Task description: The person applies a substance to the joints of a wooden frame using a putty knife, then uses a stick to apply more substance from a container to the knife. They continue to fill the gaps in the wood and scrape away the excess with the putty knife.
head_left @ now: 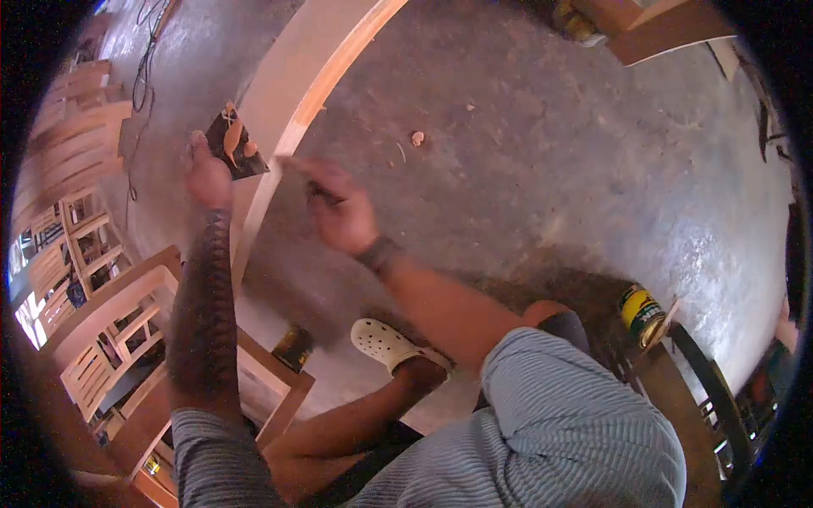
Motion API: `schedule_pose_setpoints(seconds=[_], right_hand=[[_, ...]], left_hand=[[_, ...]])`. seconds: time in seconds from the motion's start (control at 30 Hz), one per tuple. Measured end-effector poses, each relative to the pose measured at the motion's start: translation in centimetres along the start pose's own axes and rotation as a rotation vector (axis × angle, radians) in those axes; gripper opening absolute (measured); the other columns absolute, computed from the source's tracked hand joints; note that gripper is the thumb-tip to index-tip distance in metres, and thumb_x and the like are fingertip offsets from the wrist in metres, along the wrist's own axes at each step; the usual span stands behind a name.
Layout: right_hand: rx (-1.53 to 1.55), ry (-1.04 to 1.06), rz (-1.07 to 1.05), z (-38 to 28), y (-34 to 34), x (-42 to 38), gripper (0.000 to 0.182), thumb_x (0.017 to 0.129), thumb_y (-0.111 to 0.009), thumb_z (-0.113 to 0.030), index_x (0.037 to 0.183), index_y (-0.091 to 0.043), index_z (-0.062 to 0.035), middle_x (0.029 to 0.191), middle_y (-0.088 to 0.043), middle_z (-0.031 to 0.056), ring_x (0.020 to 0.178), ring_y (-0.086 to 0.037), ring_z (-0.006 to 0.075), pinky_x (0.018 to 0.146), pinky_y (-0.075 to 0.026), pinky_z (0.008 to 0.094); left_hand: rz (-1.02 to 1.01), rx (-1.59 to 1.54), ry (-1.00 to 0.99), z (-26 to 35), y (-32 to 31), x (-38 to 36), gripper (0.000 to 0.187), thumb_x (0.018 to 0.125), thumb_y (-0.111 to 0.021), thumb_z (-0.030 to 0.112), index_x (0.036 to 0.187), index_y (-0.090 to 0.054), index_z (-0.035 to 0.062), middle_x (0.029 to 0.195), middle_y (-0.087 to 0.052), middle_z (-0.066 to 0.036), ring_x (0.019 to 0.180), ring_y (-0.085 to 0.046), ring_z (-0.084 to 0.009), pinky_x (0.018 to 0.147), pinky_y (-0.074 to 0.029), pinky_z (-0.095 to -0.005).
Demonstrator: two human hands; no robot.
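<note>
My left hand (209,176) holds a dark flat plate (240,152) with lumps of orange-brown paste on it, beside a curved wooden piece (306,106). My right hand (343,212) is closed around a small dark tool at the right of the wood, its fingers blurred by motion. The fingertips reach toward the pale narrow edge of the wood, close to the plate's corner. Whether they touch the wood I cannot tell.
A yellow-labelled can (641,311) stands at the right on the concrete floor (525,161). Another can (293,347) is near my shoe (385,343). Wooden frames (127,296) fill the left side; more wood (669,34) is at the top right.
</note>
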State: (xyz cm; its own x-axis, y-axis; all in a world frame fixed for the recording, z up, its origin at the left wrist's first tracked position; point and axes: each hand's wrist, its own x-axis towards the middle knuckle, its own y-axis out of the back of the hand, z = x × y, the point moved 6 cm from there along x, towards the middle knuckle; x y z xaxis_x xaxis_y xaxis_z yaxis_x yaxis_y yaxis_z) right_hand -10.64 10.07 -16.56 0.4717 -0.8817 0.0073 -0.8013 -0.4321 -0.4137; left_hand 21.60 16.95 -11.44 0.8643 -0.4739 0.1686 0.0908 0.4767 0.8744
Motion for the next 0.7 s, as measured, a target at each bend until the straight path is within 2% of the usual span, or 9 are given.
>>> schedule_pose_setpoints(seconds=[0.1,0.17,0.23,0.33,0.4,0.5,0.57,0.63,0.7], right_hand=[[0.32,-0.269,0.148,-0.4,7.1,2.8,0.038,0.093,-0.054,0.0,0.128,-0.064,0.0045,0.117,-0.071,0.0111,0.108,-0.069,0.0199,0.089,-0.057,0.0359],[0.297,-0.211,0.261,0.0,12.0,6.9,0.033,0.095,-0.055,-0.008,0.123,-0.066,0.0049,0.115,-0.071,0.0131,0.103,-0.071,0.0224,0.085,-0.059,0.0345],[0.27,-0.177,0.265,-0.5,14.8,11.4,0.032,0.095,-0.059,-0.012,0.123,-0.064,0.0017,0.117,-0.07,0.0125,0.107,-0.071,0.0253,0.09,-0.06,0.0382],[0.694,-0.128,0.148,-1.6,13.4,16.2,0.035,0.095,-0.06,-0.013,0.128,-0.059,-0.0013,0.117,-0.07,0.0113,0.104,-0.07,0.0276,0.094,-0.059,0.0431],[0.674,-0.135,0.116,-0.9,12.7,17.6,0.039,0.094,-0.061,-0.013,0.131,-0.06,-0.0016,0.116,-0.071,0.0123,0.102,-0.072,0.0284,0.088,-0.059,0.0397],[0.577,-0.187,0.059,0.7,11.5,16.7,0.042,0.093,-0.063,-0.014,0.133,-0.059,-0.0022,0.116,-0.071,0.0122,0.101,-0.072,0.0286,0.083,-0.061,0.0402],[0.556,-0.267,0.003,2.3,10.3,14.7,0.042,0.093,-0.065,-0.014,0.133,-0.059,-0.0018,0.118,-0.07,0.0122,0.1,-0.073,0.0287,0.082,-0.063,0.0418],[0.605,-0.393,-0.071,4.0,7.6,11.6,0.042,0.092,-0.067,-0.012,0.132,-0.059,-0.0005,0.12,-0.07,0.0125,0.1,-0.073,0.0291,0.082,-0.064,0.0428],[0.768,-0.463,-0.021,4.7,4.1,8.2,0.042,0.092,-0.066,-0.01,0.132,-0.059,-0.001,0.121,-0.069,0.0117,0.11,-0.069,0.0291,0.089,-0.061,0.0466]], left_hand=[[0.052,0.028,-0.023,3.6,0.6,-1.7,0.051,0.105,-0.05,0.043,0.133,-0.065,0.004,0.133,-0.065,-0.024,0.118,-0.061,-0.0415,0.101,-0.046,-0.0469],[0.091,0.034,-0.057,3.5,0.5,-1.8,0.052,0.105,-0.049,0.043,0.133,-0.065,0.002,0.133,-0.065,-0.023,0.119,-0.061,-0.0416,0.102,-0.046,-0.0456],[0.084,-0.041,-0.03,3.7,0.5,-2.2,0.054,0.106,-0.048,0.044,0.133,-0.065,0.0001,0.133,-0.065,-0.023,0.121,-0.06,-0.0413,0.104,-0.044,-0.0444],[0.021,-0.238,0.066,5.5,0.5,-2.6,0.059,0.105,-0.048,0.047,0.134,-0.064,-0.0015,0.133,-0.065,-0.023,0.125,-0.059,-0.0403,0.108,-0.042,-0.0433],[-0.019,-0.31,0.095,5.4,0.4,-2.5,0.061,0.104,-0.048,0.049,0.134,-0.064,-0.0015,0.134,-0.065,-0.022,0.128,-0.057,-0.0394,0.11,-0.041,-0.0433],[0.063,0.105,-0.102,4.0,0.5,-1.6,0.059,0.104,-0.049,0.05,0.135,-0.065,0.0015,0.135,-0.065,-0.022,0.127,-0.059,-0.0388,0.109,-0.043,-0.0434],[-0.026,0.104,0.091,5.1,1.0,-2.1,0.059,0.104,-0.049,0.051,0.135,-0.065,0.0029,0.133,-0.066,-0.021,0.125,-0.06,-0.0384,0.107,-0.045,-0.0434],[-0.044,0.174,0.057,5.1,1.2,-2.1,0.059,0.105,-0.048,0.051,0.135,-0.065,0.0037,0.131,-0.067,-0.021,0.123,-0.062,-0.0378,0.105,-0.046,-0.0435],[-0.02,0.212,-0.052,4.8,0.7,-2.1,0.059,0.105,-0.046,0.051,0.134,-0.066,0.0034,0.129,-0.068,-0.021,0.122,-0.062,-0.0375,0.104,-0.046,-0.0436]])
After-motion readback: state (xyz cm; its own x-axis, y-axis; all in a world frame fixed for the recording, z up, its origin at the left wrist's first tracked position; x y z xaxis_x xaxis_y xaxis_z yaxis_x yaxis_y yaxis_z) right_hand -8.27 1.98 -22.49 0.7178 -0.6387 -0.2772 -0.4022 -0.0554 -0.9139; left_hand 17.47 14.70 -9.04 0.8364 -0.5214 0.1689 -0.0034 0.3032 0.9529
